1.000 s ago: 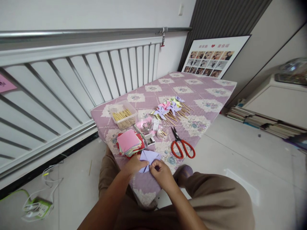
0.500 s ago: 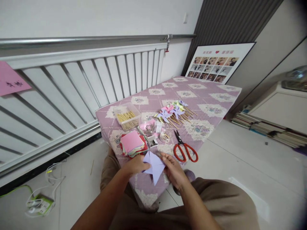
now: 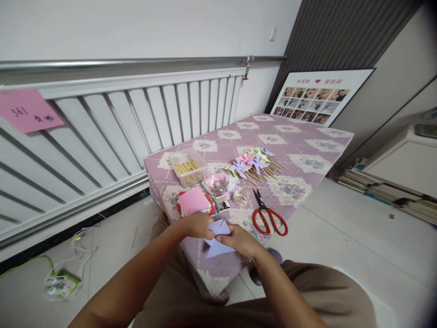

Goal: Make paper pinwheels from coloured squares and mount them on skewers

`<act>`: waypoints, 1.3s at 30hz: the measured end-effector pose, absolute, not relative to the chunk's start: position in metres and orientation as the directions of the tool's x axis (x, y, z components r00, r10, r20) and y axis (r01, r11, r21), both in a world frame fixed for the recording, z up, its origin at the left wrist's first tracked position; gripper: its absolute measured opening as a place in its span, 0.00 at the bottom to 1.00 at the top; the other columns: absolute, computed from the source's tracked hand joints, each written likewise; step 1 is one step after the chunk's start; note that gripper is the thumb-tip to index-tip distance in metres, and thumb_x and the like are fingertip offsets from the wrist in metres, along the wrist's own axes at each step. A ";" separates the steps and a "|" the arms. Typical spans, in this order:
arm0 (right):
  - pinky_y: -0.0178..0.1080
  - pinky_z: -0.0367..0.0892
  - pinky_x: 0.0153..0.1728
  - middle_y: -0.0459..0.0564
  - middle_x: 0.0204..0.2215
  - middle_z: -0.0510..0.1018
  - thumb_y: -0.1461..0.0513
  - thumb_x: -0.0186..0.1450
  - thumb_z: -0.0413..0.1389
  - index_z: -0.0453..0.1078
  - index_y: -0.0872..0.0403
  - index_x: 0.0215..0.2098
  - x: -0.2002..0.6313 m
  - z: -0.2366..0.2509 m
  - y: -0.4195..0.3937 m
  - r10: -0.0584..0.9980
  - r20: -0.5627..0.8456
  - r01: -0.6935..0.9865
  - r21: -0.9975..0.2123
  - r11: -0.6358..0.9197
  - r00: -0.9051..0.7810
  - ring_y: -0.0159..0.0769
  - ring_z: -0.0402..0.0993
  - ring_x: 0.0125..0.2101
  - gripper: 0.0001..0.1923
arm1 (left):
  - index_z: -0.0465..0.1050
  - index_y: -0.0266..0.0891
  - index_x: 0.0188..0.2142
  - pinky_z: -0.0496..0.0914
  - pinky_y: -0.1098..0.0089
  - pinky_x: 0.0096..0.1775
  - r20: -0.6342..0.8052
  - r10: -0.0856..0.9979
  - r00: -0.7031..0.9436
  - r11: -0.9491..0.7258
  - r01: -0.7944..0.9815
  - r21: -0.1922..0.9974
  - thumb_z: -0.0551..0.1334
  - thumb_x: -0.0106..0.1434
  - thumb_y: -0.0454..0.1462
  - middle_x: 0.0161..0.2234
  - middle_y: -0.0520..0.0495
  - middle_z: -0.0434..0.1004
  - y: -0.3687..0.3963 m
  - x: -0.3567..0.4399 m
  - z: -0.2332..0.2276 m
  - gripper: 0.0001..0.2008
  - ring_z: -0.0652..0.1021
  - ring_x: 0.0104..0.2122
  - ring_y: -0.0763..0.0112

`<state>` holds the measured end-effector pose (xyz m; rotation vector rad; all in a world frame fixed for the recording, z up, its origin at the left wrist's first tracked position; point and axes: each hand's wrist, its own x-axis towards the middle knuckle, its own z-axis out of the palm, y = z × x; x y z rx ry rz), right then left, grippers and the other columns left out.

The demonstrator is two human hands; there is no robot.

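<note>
Between my hands is a lilac paper pinwheel (image 3: 218, 248), its blades partly folded toward the middle. My left hand (image 3: 198, 226) grips its left side, fingers closed on the paper. From the right, my right hand (image 3: 241, 240) pinches it near the centre with the thumb on top. Just beyond my left hand lies a stack of coloured paper squares (image 3: 194, 200), pink uppermost. Red-handled scissors (image 3: 264, 214) rest to the right, blades pointing away. Behind the hands are a small round container (image 3: 241, 197) with short pieces in it and a tray of metal pins (image 3: 218, 186).
A clear plastic box (image 3: 187, 167) holds many wooden sticks. Several finished pinwheels (image 3: 251, 165) on sticks lie farther back on the flowered tablecloth (image 3: 290, 189). A white radiator (image 3: 136, 118) runs along the wall. A power strip (image 3: 63, 283) with cables is on the floor at left.
My right hand has moved left over the pinwheel, its thumb now near the centre. The paper has turned, and its blades are pressed inward. The whole view has shifted slightly.
</note>
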<state>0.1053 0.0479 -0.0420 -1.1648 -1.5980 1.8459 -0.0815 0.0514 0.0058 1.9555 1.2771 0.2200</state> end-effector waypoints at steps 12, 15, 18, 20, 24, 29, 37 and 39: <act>0.32 0.60 0.19 0.42 0.17 0.77 0.64 0.47 0.60 0.76 0.55 0.25 0.084 -0.038 0.040 0.887 -0.295 0.196 -0.951 -0.238 -0.356 0.31 0.68 0.17 0.06 | 0.74 0.37 0.27 0.61 0.72 0.27 -0.217 0.861 0.461 -0.148 0.635 0.759 0.62 0.47 0.33 0.26 0.48 0.76 0.055 -0.095 0.001 0.06 0.71 0.24 0.70; 0.34 0.65 0.22 0.46 0.22 0.81 0.62 0.50 0.59 0.76 0.55 0.28 0.084 -0.043 0.039 0.926 -0.286 0.156 -0.955 -0.254 -0.248 0.36 0.73 0.21 0.07 | 0.71 0.36 0.39 0.64 0.73 0.31 -0.073 0.986 0.152 -0.006 0.462 0.887 0.59 0.54 0.37 0.32 0.47 0.75 0.050 -0.102 -0.005 0.12 0.73 0.30 0.70; 0.37 0.69 0.25 0.50 0.26 0.83 0.59 0.53 0.58 0.75 0.56 0.32 0.084 -0.053 0.038 0.939 -0.297 0.100 -0.954 -0.284 -0.172 0.40 0.76 0.24 0.10 | 0.67 0.36 0.39 0.66 0.73 0.33 -0.077 0.958 -0.277 0.117 0.129 0.985 0.60 0.55 0.41 0.32 0.48 0.72 0.034 -0.101 -0.017 0.14 0.72 0.31 0.72; 0.39 0.70 0.26 0.51 0.27 0.83 0.58 0.53 0.59 0.75 0.56 0.34 0.083 -0.060 0.038 0.940 -0.308 0.063 -0.951 -0.302 -0.149 0.42 0.78 0.25 0.12 | 0.67 0.36 0.38 0.65 0.74 0.33 -0.159 0.949 -0.274 0.166 0.004 0.986 0.61 0.54 0.43 0.31 0.50 0.71 0.021 -0.094 -0.029 0.15 0.71 0.30 0.73; 0.40 0.71 0.28 0.51 0.29 0.83 0.57 0.54 0.59 0.75 0.55 0.35 0.078 -0.068 0.036 0.932 -0.330 0.006 -0.943 -0.333 -0.151 0.43 0.79 0.27 0.13 | 0.70 0.34 0.39 0.66 0.72 0.36 -0.267 0.964 0.002 0.264 -0.168 0.950 0.64 0.50 0.40 0.33 0.48 0.75 0.003 -0.072 -0.047 0.17 0.73 0.32 0.71; 0.40 0.72 0.29 0.51 0.28 0.83 0.58 0.54 0.59 0.75 0.55 0.35 0.074 -0.066 0.033 0.926 -0.341 -0.008 -0.938 -0.347 -0.160 0.43 0.79 0.27 0.13 | 0.72 0.34 0.41 0.65 0.72 0.32 -0.295 0.953 0.063 0.301 -0.157 0.941 0.64 0.51 0.36 0.33 0.47 0.77 0.009 -0.064 -0.053 0.17 0.73 0.28 0.72; 0.40 0.71 0.29 0.52 0.30 0.83 0.59 0.54 0.60 0.75 0.56 0.35 0.076 -0.060 0.031 0.928 -0.335 0.001 -0.941 -0.339 -0.161 0.44 0.78 0.28 0.13 | 0.74 0.35 0.40 0.65 0.73 0.30 -0.302 0.953 0.017 0.302 -0.075 0.950 0.62 0.52 0.33 0.31 0.48 0.78 0.014 -0.064 -0.053 0.14 0.72 0.26 0.73; 0.40 0.71 0.29 0.52 0.30 0.83 0.58 0.54 0.60 0.75 0.56 0.36 0.076 -0.060 0.030 0.928 -0.336 -0.002 -0.940 -0.340 -0.161 0.44 0.78 0.28 0.13 | 0.74 0.34 0.40 0.65 0.73 0.30 -0.312 0.950 0.034 0.313 -0.097 0.945 0.62 0.52 0.33 0.31 0.48 0.78 0.014 -0.064 -0.052 0.14 0.73 0.26 0.73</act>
